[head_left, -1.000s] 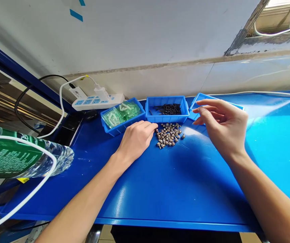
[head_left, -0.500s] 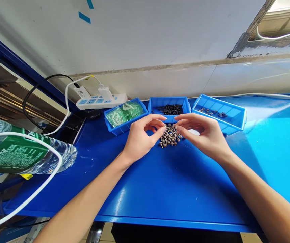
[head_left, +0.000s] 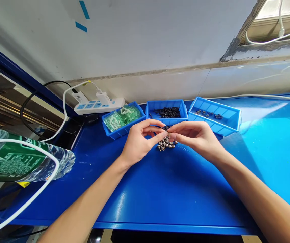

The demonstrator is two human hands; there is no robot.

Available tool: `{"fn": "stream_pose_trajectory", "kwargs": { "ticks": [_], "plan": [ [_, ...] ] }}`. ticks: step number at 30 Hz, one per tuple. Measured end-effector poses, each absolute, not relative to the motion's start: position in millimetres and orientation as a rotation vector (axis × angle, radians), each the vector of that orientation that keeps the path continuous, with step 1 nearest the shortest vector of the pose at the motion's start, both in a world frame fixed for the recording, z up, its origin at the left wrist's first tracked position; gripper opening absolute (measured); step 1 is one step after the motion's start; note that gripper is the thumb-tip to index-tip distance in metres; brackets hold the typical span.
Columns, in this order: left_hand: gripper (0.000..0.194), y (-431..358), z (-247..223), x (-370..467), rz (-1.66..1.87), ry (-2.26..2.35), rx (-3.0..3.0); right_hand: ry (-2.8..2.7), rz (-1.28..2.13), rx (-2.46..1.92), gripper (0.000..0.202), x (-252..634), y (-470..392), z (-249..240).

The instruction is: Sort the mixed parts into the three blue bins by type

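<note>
My left hand (head_left: 142, 140) and my right hand (head_left: 196, 136) meet at their fingertips above a pile of small shiny metal parts (head_left: 165, 145) on the blue table. Both are closed in a pinch, thumbs against forefingers. A small metal part (head_left: 166, 130) shows between the fingertips, gripped from both sides. It is too small and too covered by fingers to tell its exact kind. Part of the pile is hidden behind the hands.
Behind the hands stand three blue bins: one with green packets (head_left: 124, 116), one with black screws (head_left: 168, 112), one with a few metal parts (head_left: 208, 114). A power strip (head_left: 99, 105), a water bottle (head_left: 28, 158) and a white cable (head_left: 46, 180) lie to the left.
My hands have come together; the right hand has moved left until its fingertips meet the left hand's at the small metal part. The view has shifted slightly.
</note>
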State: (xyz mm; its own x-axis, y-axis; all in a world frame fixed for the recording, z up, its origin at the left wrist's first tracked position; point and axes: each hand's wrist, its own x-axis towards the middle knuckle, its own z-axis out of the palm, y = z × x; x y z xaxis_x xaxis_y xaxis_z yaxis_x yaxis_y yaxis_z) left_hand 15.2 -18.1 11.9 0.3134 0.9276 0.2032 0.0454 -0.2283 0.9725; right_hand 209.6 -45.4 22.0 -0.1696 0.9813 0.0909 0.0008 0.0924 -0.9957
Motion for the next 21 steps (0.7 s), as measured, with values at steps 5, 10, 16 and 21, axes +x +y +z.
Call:
{"fn": "stream_pose_trajectory", "kwargs": {
  "ticks": [5, 10, 16, 21],
  "plan": [
    [0.016, -17.6, 11.7, 13.5, 1.073, 0.882, 1.707, -1.358, 1.245, -1.100, 0.027, 210.8, -45.1, 27.3],
    [0.019, -11.0, 3.6, 5.0, 1.011, 1.014, 2.384, -1.296, 0.514, -1.384, 0.014, 221.1, -46.1, 34.3],
    [0.029, -5.5, -12.9, -1.5, 0.741, 0.991, 2.811, -1.236, -0.103, -1.726, 0.013, 246.1, -43.8, 47.2],
    [0.025, -4.4, -13.3, -4.9, 0.764, 1.008, 2.818, -1.226, 0.069, -1.685, 0.014, 245.8, -41.9, 45.0]
  ]
}}
